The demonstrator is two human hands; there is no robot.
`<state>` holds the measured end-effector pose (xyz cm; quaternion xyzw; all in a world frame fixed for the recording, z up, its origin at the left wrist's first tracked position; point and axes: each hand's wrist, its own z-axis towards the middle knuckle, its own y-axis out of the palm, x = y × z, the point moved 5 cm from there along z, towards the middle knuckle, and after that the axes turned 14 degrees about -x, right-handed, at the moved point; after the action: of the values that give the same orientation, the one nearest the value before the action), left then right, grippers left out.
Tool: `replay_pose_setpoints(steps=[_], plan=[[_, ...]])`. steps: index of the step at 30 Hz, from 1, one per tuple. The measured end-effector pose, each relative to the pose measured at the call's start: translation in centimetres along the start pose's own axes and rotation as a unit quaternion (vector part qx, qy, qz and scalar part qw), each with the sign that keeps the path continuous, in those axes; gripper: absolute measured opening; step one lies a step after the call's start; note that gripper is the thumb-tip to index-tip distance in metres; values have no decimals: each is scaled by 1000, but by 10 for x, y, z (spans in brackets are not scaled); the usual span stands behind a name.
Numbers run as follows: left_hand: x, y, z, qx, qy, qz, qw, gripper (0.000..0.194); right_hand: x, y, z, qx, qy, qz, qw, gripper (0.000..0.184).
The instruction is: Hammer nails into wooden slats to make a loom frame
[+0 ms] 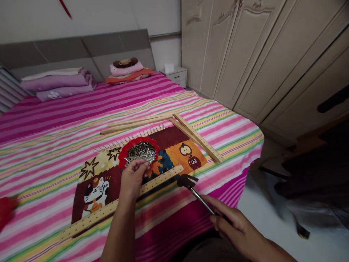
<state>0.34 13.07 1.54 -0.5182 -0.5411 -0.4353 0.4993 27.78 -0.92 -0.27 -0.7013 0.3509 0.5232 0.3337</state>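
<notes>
A red scalloped bowl full of metal nails rests on a printed mat on the bed. At its near rim is my left hand, with thumb and fingers pinched together by the nails; what lies between the fingertips is hidden. My right hand is wrapped round the handle of a claw hammer, whose dark head is to the right of the mat. Beneath my left forearm runs a wooden strip with rows of small holes. Along the mat's far edge, a row of nails sticks up.
More wooden strips lie at the mat's right and far sides. Folded bedding and a pink pile are by the headboard. A nightstand and wardrobe stand beyond the bed. Something red and blurred is at left.
</notes>
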Motion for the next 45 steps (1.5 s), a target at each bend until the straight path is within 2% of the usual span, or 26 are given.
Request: replay_pose_setpoints(steps=[5,9,15,22,29,33,39,45], plan=[[-24,15,-27,-17,-47,3,999,37,-2,1,0,4,13,29,999,53],[-41,18,-28,-20,-48,32,998,36,-4,1,0,13,21,41,999,53],[-52,17,-25,-18,-34,67,997,34,-5,2,-2,3,24,29,999,53],[-51,17,-28,-2,-31,80,996,36,-3,4,-1,-5,20,23,1000,52],[-42,22,-34,18,-5,179,984,23,-11,8,5,-7,-13,-14,1000,48],[-43,23,-34,22,16,202,979,21,-29,11,23,-5,-56,-33,998,45],[-49,23,-33,14,37,202,978,22,-52,17,59,-16,-74,-48,996,45],[-49,22,-35,15,47,211,976,21,-56,22,77,-41,-101,-96,989,47]])
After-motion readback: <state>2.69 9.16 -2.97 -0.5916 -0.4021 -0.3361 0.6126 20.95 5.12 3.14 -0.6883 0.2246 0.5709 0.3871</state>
